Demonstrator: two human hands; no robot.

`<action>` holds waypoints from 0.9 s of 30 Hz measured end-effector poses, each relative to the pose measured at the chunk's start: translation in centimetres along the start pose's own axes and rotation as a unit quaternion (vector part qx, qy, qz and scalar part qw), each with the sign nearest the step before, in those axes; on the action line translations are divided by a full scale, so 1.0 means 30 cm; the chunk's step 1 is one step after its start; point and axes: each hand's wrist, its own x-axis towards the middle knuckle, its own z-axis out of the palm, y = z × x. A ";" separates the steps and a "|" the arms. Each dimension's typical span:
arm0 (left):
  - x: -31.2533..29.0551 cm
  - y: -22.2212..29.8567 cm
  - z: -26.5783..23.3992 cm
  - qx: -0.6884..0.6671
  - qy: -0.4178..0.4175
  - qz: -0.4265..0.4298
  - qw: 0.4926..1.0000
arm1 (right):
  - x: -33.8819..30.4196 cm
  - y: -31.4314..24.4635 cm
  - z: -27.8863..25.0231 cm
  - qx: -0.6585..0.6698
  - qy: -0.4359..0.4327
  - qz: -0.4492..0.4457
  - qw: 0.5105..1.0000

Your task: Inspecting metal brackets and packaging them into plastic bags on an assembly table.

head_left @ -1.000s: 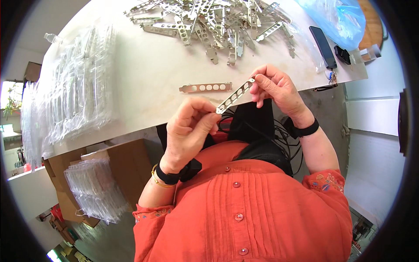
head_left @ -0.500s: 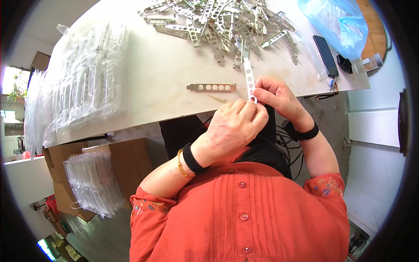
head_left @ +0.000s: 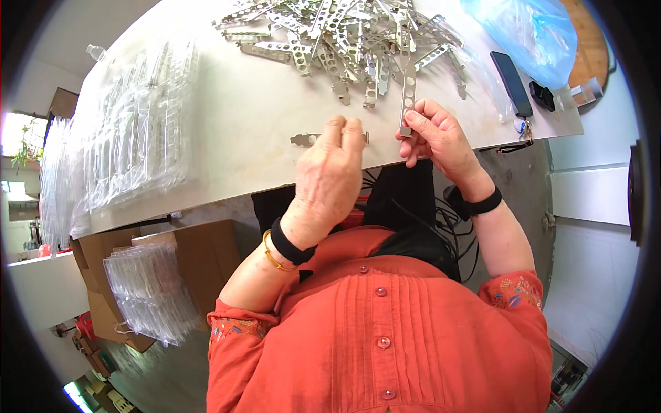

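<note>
A silvery slotted metal bracket [head_left: 410, 88] with a row of round holes stands nearly upright in my right hand [head_left: 444, 141], its lower end pinched between thumb and fingers. My left hand [head_left: 328, 172] reaches over a second metal bracket [head_left: 300, 140] lying flat near the table's front edge. Its index and middle fingers stretch forward across the bracket, covering the middle part; the thumb is hidden. Whether these fingers touch the bracket I cannot tell. Beyond both hands lies a loose heap of similar brackets [head_left: 337, 34].
Clear plastic packs [head_left: 138, 124] cover the left of the table [head_left: 241, 124]. At the right lie a blue plastic bag [head_left: 530, 34], a phone [head_left: 511, 82] and keys [head_left: 525, 129]. Below left, a cardboard box [head_left: 206, 255] holds more clear packs [head_left: 151, 289].
My left hand has let go of the held bracket and moved left over the one on the table. The right hand keeps its bracket, raised slightly and turned.
</note>
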 end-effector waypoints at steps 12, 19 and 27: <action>0.009 -0.071 -0.015 0.009 -0.081 0.040 0.996 | 0.007 0.005 0.007 -0.024 0.005 0.020 0.999; 0.010 -0.101 -0.022 -0.017 -0.010 0.047 0.999 | 0.010 0.002 0.006 -0.026 -0.004 0.032 0.999; 0.032 -0.050 -0.025 0.002 -0.051 -0.136 0.989 | 0.008 -0.002 0.005 -0.018 -0.011 0.027 0.999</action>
